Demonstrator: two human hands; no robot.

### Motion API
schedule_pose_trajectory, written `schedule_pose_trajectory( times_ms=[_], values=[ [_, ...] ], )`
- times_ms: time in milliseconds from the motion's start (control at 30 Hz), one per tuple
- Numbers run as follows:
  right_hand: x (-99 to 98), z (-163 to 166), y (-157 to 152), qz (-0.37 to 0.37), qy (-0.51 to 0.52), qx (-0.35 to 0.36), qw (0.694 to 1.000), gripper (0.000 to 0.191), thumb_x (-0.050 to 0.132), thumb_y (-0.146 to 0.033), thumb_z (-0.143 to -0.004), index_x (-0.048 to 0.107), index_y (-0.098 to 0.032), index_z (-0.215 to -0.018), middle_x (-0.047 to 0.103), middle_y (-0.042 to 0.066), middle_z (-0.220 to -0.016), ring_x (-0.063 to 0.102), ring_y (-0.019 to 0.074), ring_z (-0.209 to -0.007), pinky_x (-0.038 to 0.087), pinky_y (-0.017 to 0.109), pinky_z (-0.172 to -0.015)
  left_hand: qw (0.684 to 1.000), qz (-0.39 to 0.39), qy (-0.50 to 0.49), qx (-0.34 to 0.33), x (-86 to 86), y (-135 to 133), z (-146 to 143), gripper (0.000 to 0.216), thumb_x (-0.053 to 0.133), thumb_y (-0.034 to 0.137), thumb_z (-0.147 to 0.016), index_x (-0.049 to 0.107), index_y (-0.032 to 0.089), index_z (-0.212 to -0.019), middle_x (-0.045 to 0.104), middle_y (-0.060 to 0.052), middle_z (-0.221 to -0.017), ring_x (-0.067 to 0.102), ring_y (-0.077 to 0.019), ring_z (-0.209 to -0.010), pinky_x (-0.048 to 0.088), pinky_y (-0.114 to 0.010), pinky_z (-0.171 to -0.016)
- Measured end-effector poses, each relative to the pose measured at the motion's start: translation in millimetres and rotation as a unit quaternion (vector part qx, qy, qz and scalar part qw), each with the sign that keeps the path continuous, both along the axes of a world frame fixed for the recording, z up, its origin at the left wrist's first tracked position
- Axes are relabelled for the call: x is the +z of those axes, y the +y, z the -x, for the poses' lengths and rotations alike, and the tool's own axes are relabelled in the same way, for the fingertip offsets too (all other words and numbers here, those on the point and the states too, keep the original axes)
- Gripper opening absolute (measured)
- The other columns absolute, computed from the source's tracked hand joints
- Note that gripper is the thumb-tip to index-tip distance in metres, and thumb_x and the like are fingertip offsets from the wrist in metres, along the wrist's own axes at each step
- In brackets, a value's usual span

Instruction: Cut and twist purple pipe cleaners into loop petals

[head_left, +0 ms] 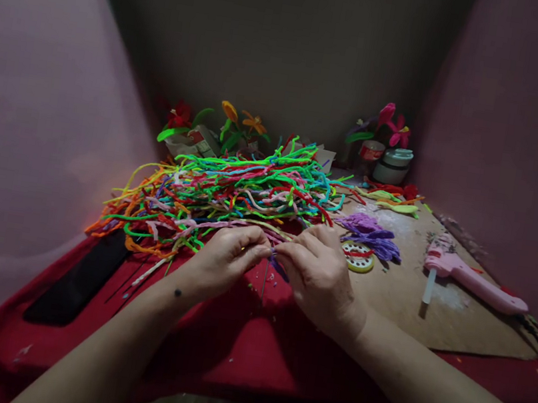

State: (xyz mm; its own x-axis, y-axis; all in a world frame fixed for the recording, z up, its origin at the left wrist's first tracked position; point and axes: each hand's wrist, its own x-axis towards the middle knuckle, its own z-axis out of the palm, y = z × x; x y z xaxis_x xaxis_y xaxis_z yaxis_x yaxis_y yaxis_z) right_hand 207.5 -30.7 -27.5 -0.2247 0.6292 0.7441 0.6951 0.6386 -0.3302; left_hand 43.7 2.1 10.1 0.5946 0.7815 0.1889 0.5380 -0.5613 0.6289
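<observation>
My left hand (228,256) and my right hand (321,273) meet over the front of the red-covered table, thumbs and fingertips pinched close together. Between them is a small purple pipe cleaner (279,269), mostly hidden by the fingers, with a bit showing below the right fingertips. A thin dark wire appears to hang straight down under the pinch. Just beyond both hands lies a big tangled heap of pipe cleaners (251,182) in green, red, orange, pink and blue. Bundled purple pipe cleaners (375,237) rest right of my right hand.
A pink glue gun (479,280) lies on a cardboard sheet (399,308) at the right, its cord trailing off. A round yellow-rimmed disc (359,259) sits nearby. At left is a black phone (80,278). Behind stand pipe-cleaner flowers (243,120) and a lidded jar (393,166).
</observation>
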Motion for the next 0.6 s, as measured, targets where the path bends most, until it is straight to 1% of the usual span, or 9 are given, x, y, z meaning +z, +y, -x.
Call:
schedule_pose_trajectory(
  times_ms=[67, 133, 167, 233, 300, 400, 467, 533, 600],
  values=[
    [1.6, 1.2, -0.6, 0.073, 0.062, 0.009, 0.995, 0.016, 0.052, -0.021, -0.080, 0.065, -0.016, -0.072, 0.059, 0.005, -0.066, 0.048, 0.0164, -0.069, 0.038, 0.031, -0.068, 1.000, -0.014, 0.000, 0.011, -0.3, -0.1, -0.6, 0.021, 0.043, 0.026, -0.082, 0.051, 0.016, -0.065, 0.047, 0.002, -0.061, 0.042, -0.0106, -0.059, 0.033, -0.021, -0.058],
    [5.0, 2.0, -0.7, 0.193, 0.147, 0.046, 0.969, 0.017, 0.054, -0.021, -0.078, 0.065, -0.015, -0.067, 0.058, 0.003, -0.061, 0.049, 0.0129, -0.060, 0.037, 0.026, -0.058, 0.999, -0.032, 0.004, 0.024, -1.1, 0.0, -1.6, 0.021, 0.043, 0.025, -0.082, 0.050, 0.016, -0.064, 0.047, 0.002, -0.060, 0.042, -0.0107, -0.058, 0.033, -0.022, -0.057],
    [7.0, 2.1, -0.5, 0.260, 0.188, 0.070, 0.944, 0.019, 0.054, -0.022, -0.078, 0.065, -0.014, -0.064, 0.057, 0.002, -0.057, 0.048, 0.0111, -0.055, 0.037, 0.025, -0.054, 0.999, -0.041, 0.006, 0.031, -1.6, 0.2, -2.1, 0.020, 0.043, 0.024, -0.081, 0.049, 0.016, -0.064, 0.047, 0.001, -0.060, 0.042, -0.0108, -0.058, 0.033, -0.022, -0.057],
    [10.2, 1.7, 0.8, 0.383, 0.253, 0.119, 0.880, 0.023, 0.053, -0.023, -0.077, 0.065, -0.013, -0.061, 0.056, 0.000, -0.051, 0.045, 0.0082, -0.047, 0.034, 0.022, -0.047, 0.998, -0.053, 0.009, 0.036, -3.0, 0.6, -3.2, 0.019, 0.043, 0.023, -0.081, 0.049, 0.016, -0.064, 0.048, 0.001, -0.061, 0.042, -0.0110, -0.058, 0.033, -0.022, -0.057],
    [10.7, 0.7, 3.1, 0.468, 0.297, 0.162, 0.817, 0.023, 0.055, -0.025, -0.075, 0.066, -0.012, -0.059, 0.057, 0.000, -0.049, 0.044, 0.0071, -0.043, 0.034, 0.021, -0.044, 0.998, -0.054, 0.004, 0.032, -4.5, 0.8, -4.1, 0.019, 0.044, 0.022, -0.080, 0.050, 0.016, -0.064, 0.048, 0.001, -0.061, 0.042, -0.0109, -0.058, 0.033, -0.022, -0.058],
    [6.6, -0.1, 7.0, 0.542, 0.363, 0.210, 0.728, 0.020, 0.064, -0.029, -0.066, 0.065, -0.010, -0.059, 0.061, 0.003, -0.052, 0.049, 0.0075, -0.041, 0.038, 0.020, -0.042, 0.999, -0.042, -0.011, 0.029, -6.2, 0.9, -4.6, 0.019, 0.044, 0.023, -0.081, 0.051, 0.016, -0.064, 0.049, 0.001, -0.062, 0.044, -0.0111, -0.060, 0.034, -0.022, -0.059],
    [3.3, 0.7, 8.8, 0.560, 0.404, 0.217, 0.690, 0.019, 0.067, -0.028, -0.063, 0.064, -0.009, -0.061, 0.062, 0.004, -0.053, 0.052, 0.0084, -0.042, 0.041, 0.020, -0.042, 0.998, -0.043, -0.025, 0.039, -6.2, 1.3, -4.4, 0.020, 0.045, 0.025, -0.080, 0.053, 0.016, -0.064, 0.050, 0.000, -0.065, 0.045, -0.0119, -0.064, 0.036, -0.023, -0.062],
    [1.8, 2.6, 9.5, 0.566, 0.424, 0.205, 0.676, 0.017, 0.067, -0.026, -0.062, 0.062, -0.010, -0.062, 0.063, 0.004, -0.054, 0.055, 0.0095, -0.042, 0.044, 0.021, -0.042, 0.997, -0.034, -0.041, 0.050, -5.1, 1.8, -4.2, 0.020, 0.049, 0.028, -0.079, 0.056, 0.016, -0.064, 0.051, -0.001, -0.067, 0.046, -0.0129, -0.068, 0.037, -0.023, -0.065],
    [2.1, 4.7, 9.3, 0.563, 0.429, 0.191, 0.680, 0.015, 0.065, -0.024, -0.064, 0.060, -0.011, -0.062, 0.062, 0.003, -0.053, 0.057, 0.0103, -0.043, 0.046, 0.021, -0.042, 0.997, 0.003, -0.054, 0.051, -3.2, 2.0, -4.4, 0.021, 0.052, 0.030, -0.077, 0.058, 0.016, -0.063, 0.052, 0.000, -0.067, 0.047, -0.0125, -0.067, 0.038, -0.022, -0.063]
  ],
)
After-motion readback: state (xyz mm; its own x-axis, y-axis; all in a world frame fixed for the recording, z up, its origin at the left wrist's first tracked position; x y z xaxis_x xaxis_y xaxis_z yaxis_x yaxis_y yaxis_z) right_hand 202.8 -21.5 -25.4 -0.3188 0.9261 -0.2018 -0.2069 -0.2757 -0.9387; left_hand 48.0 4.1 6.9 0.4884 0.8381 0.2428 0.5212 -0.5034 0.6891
